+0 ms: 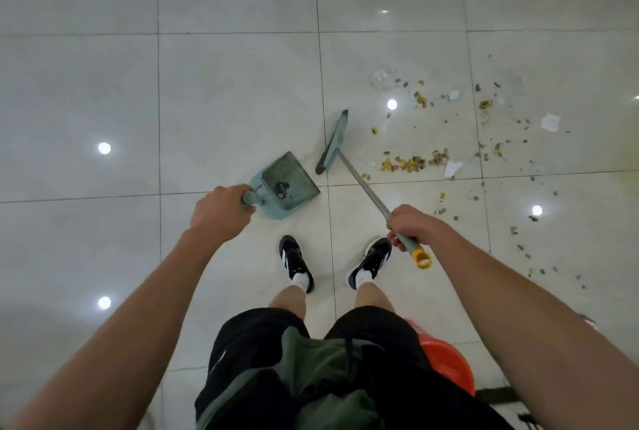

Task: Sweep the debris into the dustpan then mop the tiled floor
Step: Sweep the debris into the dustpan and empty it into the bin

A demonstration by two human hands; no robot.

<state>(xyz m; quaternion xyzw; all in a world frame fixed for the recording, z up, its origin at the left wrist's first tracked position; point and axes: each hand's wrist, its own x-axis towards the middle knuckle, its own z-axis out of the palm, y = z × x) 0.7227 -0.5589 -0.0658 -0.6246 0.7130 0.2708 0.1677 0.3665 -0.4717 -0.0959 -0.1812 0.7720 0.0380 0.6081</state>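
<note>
My left hand (221,213) grips the top of the handle of a teal dustpan (285,184), which stands on the tiled floor (224,83) with a few dark bits inside. Closed around the metal pole of a teal broom, near its yellow end cap, is my right hand (409,225). The broom head (332,142) rests on the floor just right of the dustpan. Debris (411,163) of yellow and brown scraps and white paper pieces lies scattered to the right of the broom.
My two feet in black and white shoes (295,262) stand just behind the dustpan and broom. An orange-red bucket (446,360) sits behind my right leg. A clear plastic scrap (380,78) lies beyond the debris. The glossy tiles reflect ceiling lights.
</note>
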